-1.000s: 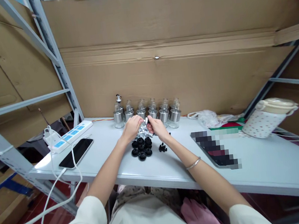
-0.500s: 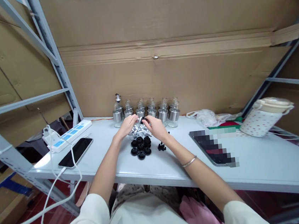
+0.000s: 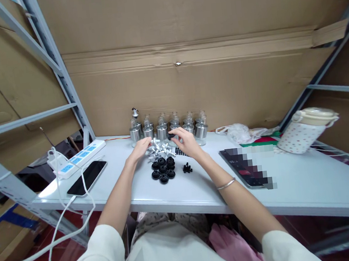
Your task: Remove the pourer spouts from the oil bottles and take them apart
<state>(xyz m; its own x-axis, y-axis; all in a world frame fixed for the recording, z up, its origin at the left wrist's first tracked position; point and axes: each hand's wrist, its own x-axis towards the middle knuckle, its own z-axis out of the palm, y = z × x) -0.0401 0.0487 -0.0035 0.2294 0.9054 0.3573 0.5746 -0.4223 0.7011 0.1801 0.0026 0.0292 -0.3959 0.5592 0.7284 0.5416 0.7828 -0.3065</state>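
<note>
My left hand (image 3: pixel 140 149) is at the left edge of a pile of shiny silver metal pieces (image 3: pixel 163 150). Its fingers are closed together, and what they hold, if anything, is hidden. Between thumb and fingers of my right hand (image 3: pixel 186 141) is a small round black cap (image 3: pixel 171 136), raised in front of the bottles. Nearer me lie several black round caps (image 3: pixel 162 169) in a cluster, with a heap of tiny black parts (image 3: pixel 187 168) to their right. A patch of small black pieces (image 3: pixel 181 151) lies under my right hand.
Glass bottles with silver bands (image 3: pixel 162 132) stand in rows at the back, one with a spout top (image 3: pixel 135 112). Left are a power strip (image 3: pixel 82 156) and a phone (image 3: pixel 87 179) on a cable; right, a tablet-like device (image 3: pixel 244 169), plastic bag (image 3: pixel 239 134) and dotted container (image 3: pixel 299 132).
My hands were together over the silver pile and have moved apart, left hand leftward, right hand rightward with the black cap. The view has shifted slightly.
</note>
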